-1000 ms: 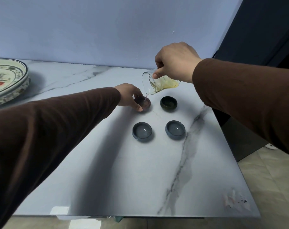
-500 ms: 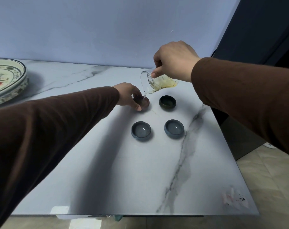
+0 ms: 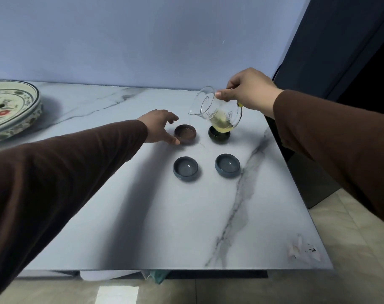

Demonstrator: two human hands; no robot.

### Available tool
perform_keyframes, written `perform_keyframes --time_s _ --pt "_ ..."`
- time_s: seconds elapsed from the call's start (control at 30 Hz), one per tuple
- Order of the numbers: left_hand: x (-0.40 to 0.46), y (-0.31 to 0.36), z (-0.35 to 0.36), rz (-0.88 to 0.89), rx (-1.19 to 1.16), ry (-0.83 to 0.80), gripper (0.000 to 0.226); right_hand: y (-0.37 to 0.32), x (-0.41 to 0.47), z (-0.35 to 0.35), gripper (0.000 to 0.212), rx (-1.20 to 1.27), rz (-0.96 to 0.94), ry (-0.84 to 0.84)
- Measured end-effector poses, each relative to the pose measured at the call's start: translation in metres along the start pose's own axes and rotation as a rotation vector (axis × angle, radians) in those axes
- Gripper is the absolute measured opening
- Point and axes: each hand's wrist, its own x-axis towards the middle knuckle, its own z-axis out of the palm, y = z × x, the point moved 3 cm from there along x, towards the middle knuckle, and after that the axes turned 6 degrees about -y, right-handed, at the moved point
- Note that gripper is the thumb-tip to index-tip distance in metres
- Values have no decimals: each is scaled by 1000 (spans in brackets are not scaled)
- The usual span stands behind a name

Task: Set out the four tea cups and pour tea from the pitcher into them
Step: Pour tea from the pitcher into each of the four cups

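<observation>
On the white marble-patterned table four small cups sit in a square: two blue-grey glazed cups nearest, a brown ceramic cup and a dark green cup behind. The clear glass pitcher, pinched at its rim by the right hand, hangs tilted over the green cup; its spout points leftward, so tea could drip between cups. The left hand, fingers loosely spread, seems just touching the brown cup and could nudge it.

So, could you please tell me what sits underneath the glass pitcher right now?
The dark cup stands on the table below the raised pitcher, which the right hand holds. Its front wall shows; the pitcher's base covers most of its inside, so its contents cannot be seen.
</observation>
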Motion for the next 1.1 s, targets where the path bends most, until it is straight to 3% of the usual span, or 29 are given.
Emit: perform_keyframes --time_s 0.3,0.63,1.1 --pt "-61 3 14 17 -156 -7 63 -16 -44 2 38 -17 -66 -26" --pt "-83 27 48 39 -232 -46 69 -36 -78 21 40 -300 -259 -45" --pt "-88 27 57 34 -276 -14 59 -59 -87 30 38 -491 -388 -64"
